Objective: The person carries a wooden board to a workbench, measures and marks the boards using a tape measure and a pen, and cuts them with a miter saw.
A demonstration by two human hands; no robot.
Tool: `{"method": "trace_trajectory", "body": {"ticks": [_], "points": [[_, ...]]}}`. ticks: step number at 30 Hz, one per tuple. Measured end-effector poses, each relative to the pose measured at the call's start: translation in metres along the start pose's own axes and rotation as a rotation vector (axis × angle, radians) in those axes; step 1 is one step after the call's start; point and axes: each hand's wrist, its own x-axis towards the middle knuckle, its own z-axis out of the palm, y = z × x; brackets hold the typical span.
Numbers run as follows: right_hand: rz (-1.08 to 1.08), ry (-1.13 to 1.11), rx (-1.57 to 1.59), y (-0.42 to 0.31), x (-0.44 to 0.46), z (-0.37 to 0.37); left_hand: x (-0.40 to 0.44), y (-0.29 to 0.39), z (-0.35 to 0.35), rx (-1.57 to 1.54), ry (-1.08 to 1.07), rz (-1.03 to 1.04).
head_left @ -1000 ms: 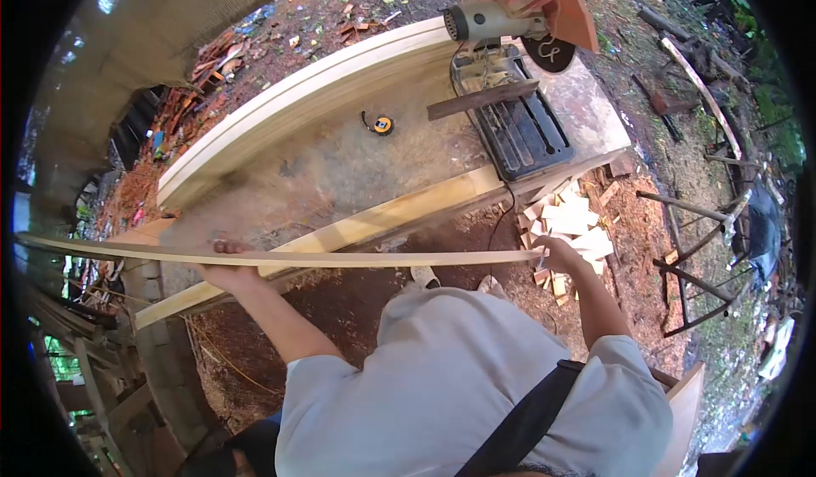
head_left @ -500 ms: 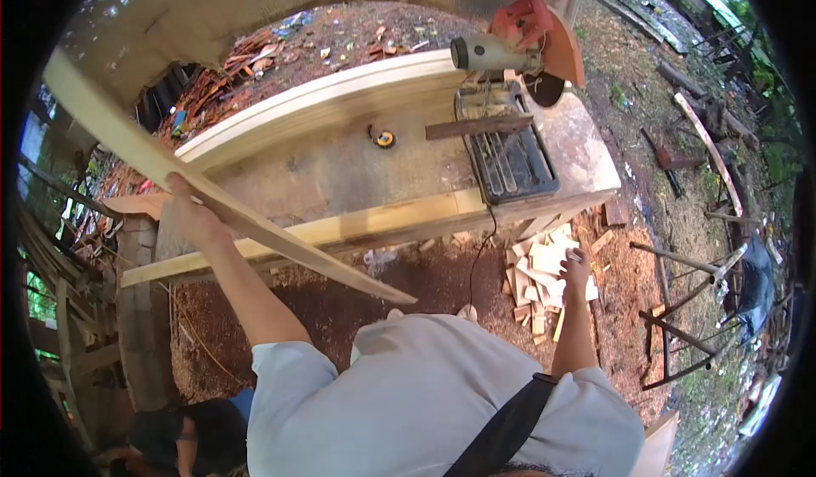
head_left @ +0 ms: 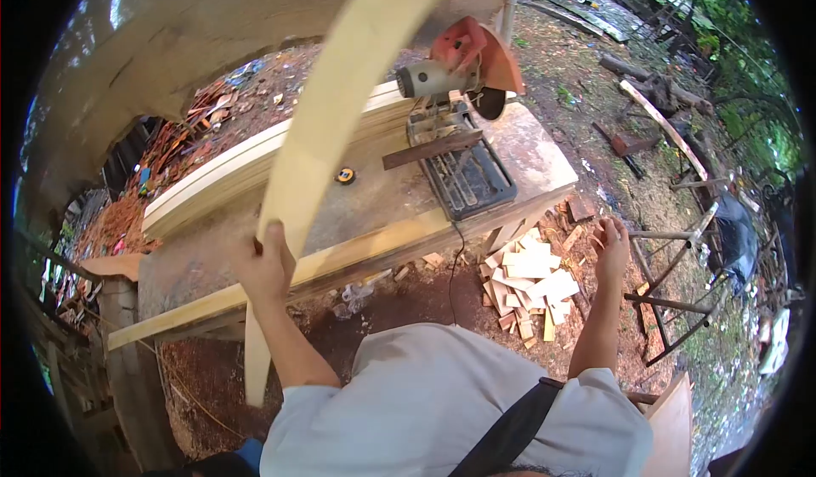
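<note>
A long pale board (head_left: 319,137) rises steeply over the workbench (head_left: 535,150), its lower end hanging past the bench's front edge. My left hand (head_left: 268,264) grips this board near its lower part. My right hand (head_left: 610,243) is raised to the right of the bench, away from the board; its fingers look curled, and whether a small thing is between them is too small to tell. A miter saw (head_left: 463,73) with a red guard and black base stands on the bench. A yellow tape measure (head_left: 344,175) lies left of the saw.
Long boards (head_left: 212,175) are stacked along the bench's back, and another strip (head_left: 374,243) lies along its front edge. Wood offcuts (head_left: 527,281) are piled on the ground. Metal legs (head_left: 671,305) stand at the right. Part of a person (head_left: 223,467) shows at the lower left.
The board has swung from lying level across my front to pointing steeply up and forward, held by my left hand. My right hand has let go of its end and moved right.
</note>
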Motion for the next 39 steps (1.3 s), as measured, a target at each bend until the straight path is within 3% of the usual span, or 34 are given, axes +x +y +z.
{"method": "trace_trajectory", "body": {"ticks": [1, 3, 4, 6, 10, 14, 16, 18, 20, 21, 24, 27, 32, 35, 39], "points": [[-0.041, -0.041, 0.059, -0.003, 0.002, -0.005, -0.009, -0.001, 0.000, -0.007, -0.006, 0.002], [-0.095, -0.040, 0.129, -0.010, 0.002, -0.011, -0.026, -0.006, -0.007, 0.171, -0.306, -0.027], [-0.134, -0.089, 0.226, 0.000, 0.013, -0.023, -0.031, -0.017, -0.007, 0.192, -0.320, -0.044], [-0.175, -0.098, 0.412, 0.011, 0.018, -0.027, -0.041, -0.026, -0.009, 0.223, -0.399, 0.101], [0.026, -0.185, 0.499, 0.014, -0.009, 0.019, -0.045, -0.030, -0.018, 0.368, -0.542, 0.134], [0.247, -0.542, 0.569, 0.059, -0.008, 0.063, -0.035, -0.052, -0.012, 0.445, -0.655, 0.029], [0.329, -0.435, 0.513, 0.073, -0.024, 0.097, -0.027, -0.078, -0.004, 0.454, -0.726, -0.031], [0.400, -0.496, 0.423, 0.149, -0.006, 0.088, -0.009, -0.099, 0.008, 0.450, -0.810, -0.083], [0.491, -0.347, 0.302, 0.170, -0.025, 0.108, 0.011, -0.118, 0.022, 0.621, -1.021, -0.112], [0.624, -0.289, 0.176, 0.174, -0.029, 0.120, 0.018, -0.134, 0.028, 0.614, -1.036, -0.119], [0.733, -0.206, 0.117, 0.207, -0.030, 0.164, 0.042, -0.200, 0.045, 0.695, -1.093, -0.187], [0.703, -0.190, 0.033, 0.218, -0.042, 0.221, 0.069, -0.268, 0.055, 0.684, -1.125, -0.114], [0.675, -0.247, -0.046, 0.214, -0.065, 0.302, 0.091, -0.359, 0.062, 0.330, -1.023, -0.271], [0.679, -0.154, -0.057, 0.214, -0.081, 0.343, 0.105, -0.398, 0.058, 0.581, -1.188, -0.384], [0.739, -0.182, -0.149, 0.235, -0.091, 0.351, 0.107, -0.440, 0.059, 0.659, -1.191, -0.460]]}}
